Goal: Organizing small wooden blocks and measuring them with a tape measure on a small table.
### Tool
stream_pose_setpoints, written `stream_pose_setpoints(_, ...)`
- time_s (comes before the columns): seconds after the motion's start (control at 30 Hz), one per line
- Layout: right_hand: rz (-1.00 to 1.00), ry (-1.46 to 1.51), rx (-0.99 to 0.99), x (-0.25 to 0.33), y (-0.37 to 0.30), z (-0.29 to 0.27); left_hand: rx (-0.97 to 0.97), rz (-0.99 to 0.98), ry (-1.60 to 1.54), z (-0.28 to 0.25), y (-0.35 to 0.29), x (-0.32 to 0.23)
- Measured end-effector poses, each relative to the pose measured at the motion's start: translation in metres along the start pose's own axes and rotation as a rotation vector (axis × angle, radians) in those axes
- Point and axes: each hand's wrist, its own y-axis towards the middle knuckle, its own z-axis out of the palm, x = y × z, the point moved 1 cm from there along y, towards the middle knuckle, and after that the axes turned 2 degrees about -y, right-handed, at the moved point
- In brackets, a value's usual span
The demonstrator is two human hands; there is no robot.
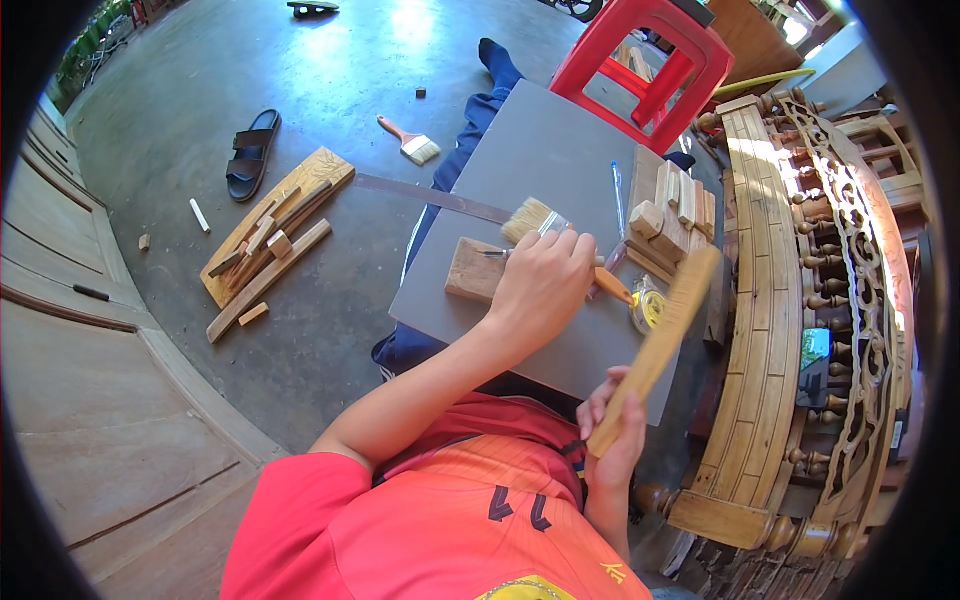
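My left hand [545, 282] is closed over the grey board, its fingers around a thin pen-like tool [497, 254] with a pointed tip. Beside those fingers lies a paintbrush [530, 220] with pale bristles; its orange handle shows past the hand. Under the pointed tip sits a wooden block [472, 270]. My right hand [617, 425], near the board's front edge, grips the lower end of a long wooden strip [660, 340], which tilts up and to the right. A round yellow tape measure [649, 306] rests behind the strip.
On the grey board [540, 140] lie a metal ruler [430, 197], a blue pen [618, 195] and stacked wood pieces [675, 205]. Left on the floor are a plank [325, 172] with wood scraps, a sandal [252, 155] and another paintbrush [410, 140]. A red stool [640, 70] and carved wooden bench [755, 300] stand right.
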Motion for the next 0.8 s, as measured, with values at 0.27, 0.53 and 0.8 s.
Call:
stream_pose_setpoints(0.27, 0.12, -0.187, 0.172, 0.007, -0.002, -0.006, -0.005, -0.015, 0.013, -0.001, 0.0, -0.001)
stream_pose_setpoints(0.53, -0.087, 0.024, -0.079, 0.023, 0.006, -0.019, -0.055, 0.043, -0.047, 0.006, 0.002, -0.018)
stream_pose_setpoints(0.8, -0.077, -0.031, -0.034, 0.021, 0.004, -0.017, -0.131, 0.034, -0.131, 0.005, 0.005, -0.018)
